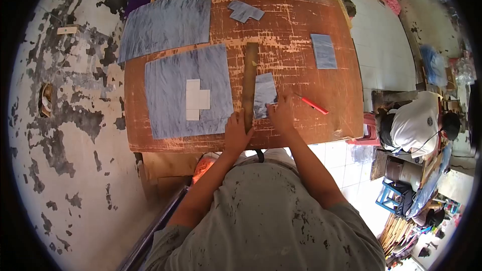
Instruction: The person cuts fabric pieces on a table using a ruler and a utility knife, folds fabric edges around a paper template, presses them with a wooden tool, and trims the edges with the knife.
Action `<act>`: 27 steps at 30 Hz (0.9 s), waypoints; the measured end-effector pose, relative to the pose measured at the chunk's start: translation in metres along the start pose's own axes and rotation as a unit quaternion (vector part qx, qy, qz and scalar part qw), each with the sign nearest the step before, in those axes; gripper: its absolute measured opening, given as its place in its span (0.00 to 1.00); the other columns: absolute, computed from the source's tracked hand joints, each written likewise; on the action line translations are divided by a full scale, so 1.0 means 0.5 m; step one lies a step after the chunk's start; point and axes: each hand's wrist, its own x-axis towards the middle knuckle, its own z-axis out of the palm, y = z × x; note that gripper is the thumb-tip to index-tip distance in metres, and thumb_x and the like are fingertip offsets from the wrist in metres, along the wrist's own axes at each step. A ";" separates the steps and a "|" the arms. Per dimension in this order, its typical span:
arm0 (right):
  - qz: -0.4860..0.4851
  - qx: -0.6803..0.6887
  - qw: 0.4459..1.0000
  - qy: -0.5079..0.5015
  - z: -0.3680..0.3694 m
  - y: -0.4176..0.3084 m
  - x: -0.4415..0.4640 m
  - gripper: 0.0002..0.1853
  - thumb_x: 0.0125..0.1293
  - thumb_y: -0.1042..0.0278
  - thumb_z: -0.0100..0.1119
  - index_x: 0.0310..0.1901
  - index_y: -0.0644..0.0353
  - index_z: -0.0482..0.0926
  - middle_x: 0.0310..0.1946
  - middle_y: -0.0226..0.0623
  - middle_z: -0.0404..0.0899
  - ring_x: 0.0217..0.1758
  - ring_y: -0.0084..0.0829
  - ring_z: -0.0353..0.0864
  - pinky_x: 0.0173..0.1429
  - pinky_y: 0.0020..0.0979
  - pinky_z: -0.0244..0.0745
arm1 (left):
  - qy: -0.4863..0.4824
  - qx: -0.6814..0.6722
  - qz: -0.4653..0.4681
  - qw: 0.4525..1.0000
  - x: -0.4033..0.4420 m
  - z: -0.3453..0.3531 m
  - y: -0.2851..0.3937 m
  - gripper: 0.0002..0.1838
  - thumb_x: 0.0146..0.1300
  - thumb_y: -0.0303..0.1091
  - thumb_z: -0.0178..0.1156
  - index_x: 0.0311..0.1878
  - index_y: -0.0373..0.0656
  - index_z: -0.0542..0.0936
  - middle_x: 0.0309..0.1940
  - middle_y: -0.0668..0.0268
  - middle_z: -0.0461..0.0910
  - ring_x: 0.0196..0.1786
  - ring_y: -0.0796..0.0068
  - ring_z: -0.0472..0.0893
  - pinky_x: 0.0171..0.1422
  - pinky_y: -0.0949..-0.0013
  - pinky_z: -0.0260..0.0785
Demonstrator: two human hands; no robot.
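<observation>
On the worn brown table a long wooden strip point(249, 80) lies lengthwise. My left hand point(237, 131) is at its near end, fingers resting against the strip. Just right of the strip is a small grey-blue marbled piece point(264, 93). My right hand point(282, 114) touches that piece's right lower edge with its fingers; whether they pinch it is too small to tell. A red cutter point(315, 105) lies to the right of my right hand. Left of the strip, a white T-like template point(193, 100) sits on a large marbled sheet point(163, 88).
Another large marbled sheet point(168, 22) lies at the back left of the table point(341, 115). A notched piece point(246, 11) is at the back, a rectangular piece point(324, 51) at the right. A person point(416, 123) sits beyond the table's right side.
</observation>
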 end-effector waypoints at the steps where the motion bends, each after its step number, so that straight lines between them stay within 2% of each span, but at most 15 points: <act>1: 0.001 -0.001 1.000 0.005 0.026 0.000 -0.004 0.39 0.68 0.60 0.75 0.75 0.66 0.69 0.74 0.60 0.67 0.75 0.63 0.69 0.77 0.56 0.69 | -0.012 0.008 0.012 1.000 0.003 0.001 -0.005 0.51 0.62 0.41 0.76 0.83 0.34 0.61 0.64 0.45 0.70 0.63 0.42 0.77 0.66 0.46 0.74; 4: 0.048 -0.020 0.997 0.052 0.051 -0.008 0.001 0.43 0.64 0.60 0.78 0.75 0.65 0.67 0.74 0.59 0.64 0.76 0.63 0.68 0.76 0.57 0.69 | -0.045 -0.026 0.007 0.999 0.014 -0.010 -0.016 0.51 0.61 0.38 0.77 0.83 0.34 0.61 0.65 0.42 0.69 0.66 0.39 0.76 0.67 0.46 0.75; 6: 0.118 0.025 0.992 0.023 0.049 -0.018 0.008 0.44 0.60 0.61 0.82 0.73 0.64 0.67 0.74 0.58 0.64 0.77 0.63 0.66 0.77 0.55 0.68 | -0.058 -0.032 0.017 0.998 0.024 -0.018 -0.018 0.52 0.61 0.39 0.76 0.83 0.33 0.60 0.65 0.42 0.69 0.64 0.38 0.77 0.66 0.46 0.77; 7: 0.118 0.027 0.992 0.029 0.047 -0.023 0.012 0.44 0.60 0.61 0.82 0.73 0.64 0.67 0.74 0.58 0.64 0.77 0.63 0.66 0.77 0.55 0.68 | -0.075 -0.034 0.020 0.996 0.024 -0.025 -0.022 0.53 0.61 0.39 0.76 0.84 0.33 0.58 0.64 0.41 0.68 0.63 0.36 0.78 0.64 0.46 0.78; 9: 0.143 0.056 0.987 0.042 0.039 -0.026 0.025 0.38 0.56 0.63 0.84 0.65 0.65 0.73 0.65 0.56 0.76 0.69 0.57 0.78 0.71 0.50 0.75 | -0.081 -0.044 0.021 0.995 0.029 -0.040 -0.021 0.54 0.60 0.41 0.76 0.84 0.33 0.57 0.64 0.41 0.68 0.61 0.36 0.79 0.62 0.45 0.79; 10: 0.145 0.058 0.986 0.050 0.046 -0.012 0.036 0.38 0.56 0.63 0.84 0.65 0.65 0.73 0.65 0.56 0.76 0.69 0.57 0.78 0.71 0.50 0.75 | -0.089 -0.058 0.015 0.994 0.034 -0.045 -0.019 0.55 0.60 0.42 0.76 0.85 0.33 0.56 0.63 0.41 0.68 0.59 0.36 0.80 0.60 0.44 0.80; 12: 0.200 0.245 0.949 0.003 0.052 0.007 0.053 0.31 0.58 0.69 0.82 0.61 0.68 0.79 0.50 0.48 0.87 0.54 0.44 0.88 0.60 0.42 0.82 | -0.093 -0.066 0.015 0.993 0.041 -0.051 -0.021 0.55 0.59 0.43 0.76 0.84 0.32 0.57 0.63 0.42 0.68 0.59 0.36 0.81 0.59 0.44 0.81; 13: 0.201 0.246 0.948 0.008 0.050 0.017 0.049 0.31 0.58 0.69 0.82 0.61 0.68 0.79 0.50 0.48 0.87 0.54 0.44 0.88 0.60 0.42 0.82 | -0.097 -0.075 0.006 0.993 0.041 -0.052 -0.026 0.55 0.59 0.44 0.76 0.84 0.32 0.58 0.63 0.42 0.68 0.58 0.36 0.82 0.59 0.44 0.81; 15: 0.121 0.394 0.909 0.059 0.042 0.033 0.034 0.27 0.66 0.73 0.77 0.63 0.71 0.77 0.41 0.35 0.86 0.39 0.27 0.85 0.47 0.31 0.80 | -0.101 -0.078 0.027 0.991 0.044 -0.045 -0.042 0.54 0.59 0.44 0.76 0.84 0.33 0.59 0.64 0.42 0.67 0.58 0.36 0.82 0.58 0.45 0.82; 19: 0.103 0.302 0.947 0.028 -0.100 0.006 -0.048 0.22 0.71 0.76 0.70 0.64 0.69 0.79 0.47 0.34 0.88 0.45 0.26 0.86 0.53 0.31 0.82 | -0.093 -0.048 0.082 0.991 0.051 -0.048 -0.050 0.52 0.59 0.44 0.77 0.82 0.34 0.63 0.66 0.42 0.66 0.58 0.36 0.83 0.58 0.46 0.83; 21: 0.099 0.469 0.878 0.021 -0.148 -0.022 -0.090 0.19 0.74 0.77 0.68 0.65 0.67 0.80 0.50 0.35 0.88 0.50 0.26 0.86 0.57 0.31 0.83 | -0.096 -0.044 0.093 0.990 0.054 -0.035 -0.057 0.51 0.60 0.44 0.77 0.81 0.35 0.64 0.67 0.42 0.65 0.58 0.36 0.83 0.58 0.46 0.83; 23: 0.113 0.488 0.865 0.014 -0.181 -0.056 -0.129 0.20 0.75 0.77 0.67 0.66 0.67 0.79 0.52 0.36 0.88 0.53 0.27 0.86 0.59 0.32 0.82 | -0.099 -0.039 0.103 0.989 0.058 -0.036 -0.058 0.50 0.60 0.44 0.77 0.81 0.35 0.64 0.68 0.41 0.64 0.58 0.37 0.83 0.58 0.46 0.83; 25: 0.126 0.510 0.851 0.003 -0.197 -0.090 -0.163 0.20 0.76 0.78 0.66 0.67 0.66 0.78 0.55 0.37 0.87 0.56 0.27 0.86 0.61 0.33 0.82 | -0.113 -0.025 0.110 0.987 0.061 -0.053 -0.050 0.43 0.65 0.41 0.75 0.79 0.34 0.68 0.61 0.45 0.71 0.56 0.43 0.84 0.57 0.50 0.83; 26: 0.131 0.558 0.819 0.006 -0.201 -0.106 -0.178 0.22 0.76 0.79 0.65 0.68 0.66 0.77 0.57 0.38 0.86 0.59 0.28 0.86 0.64 0.34 0.82 | -0.115 -0.025 0.111 0.987 0.067 -0.063 -0.052 0.43 0.65 0.41 0.75 0.79 0.34 0.68 0.61 0.45 0.71 0.56 0.43 0.84 0.57 0.50 0.83; 27: 0.134 0.605 0.785 0.009 -0.206 -0.126 -0.187 0.23 0.75 0.80 0.65 0.69 0.67 0.75 0.60 0.40 0.86 0.62 0.30 0.85 0.68 0.35 0.81 | -0.150 -0.127 0.103 0.975 0.079 -0.072 -0.058 0.37 0.69 0.41 0.73 0.75 0.32 0.71 0.58 0.49 0.75 0.57 0.47 0.84 0.58 0.53 0.81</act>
